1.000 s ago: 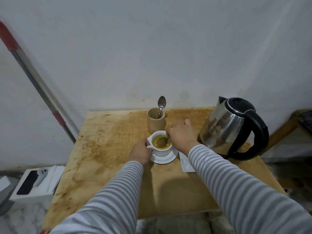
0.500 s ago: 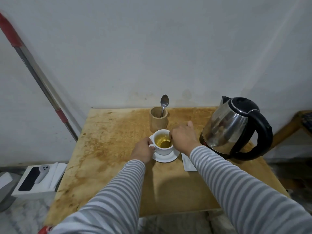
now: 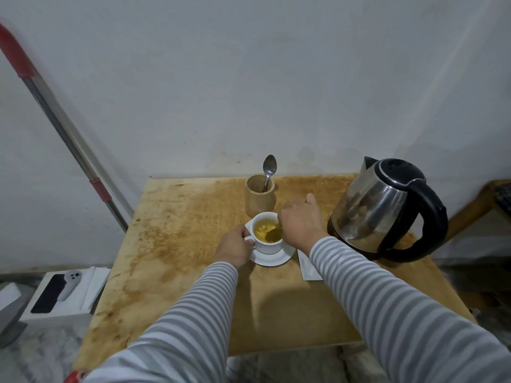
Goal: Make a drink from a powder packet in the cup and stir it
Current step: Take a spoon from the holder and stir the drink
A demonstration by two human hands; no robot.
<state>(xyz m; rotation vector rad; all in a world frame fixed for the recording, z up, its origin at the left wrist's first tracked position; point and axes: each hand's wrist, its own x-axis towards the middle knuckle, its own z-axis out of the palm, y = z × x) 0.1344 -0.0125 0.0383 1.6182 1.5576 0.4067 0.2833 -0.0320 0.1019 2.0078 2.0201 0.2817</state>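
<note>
A white cup (image 3: 266,246) of yellowish liquid stands on a white saucer (image 3: 272,259) near the middle of the wooden table (image 3: 179,258). My left hand (image 3: 235,247) grips the cup's handle on its left side. My right hand (image 3: 300,221) is closed over the cup's right rim and holds a spoon (image 3: 273,234) whose bowl dips in the liquid; its handle is hidden by my fingers. A white powder packet (image 3: 307,268) lies flat on the table just right of the saucer, partly under my right sleeve.
A wooden holder (image 3: 260,199) with a second spoon (image 3: 269,168) stands behind the cup. A steel kettle (image 3: 378,207) with a black handle sits at the right. A pole (image 3: 63,120) leans on the wall at left. A white box (image 3: 63,294) lies on the floor.
The spoon's bowl has moved around inside the cup, from the right side toward the near side. My right hand shifted slightly with it. My left hand kept hold of the handle.
</note>
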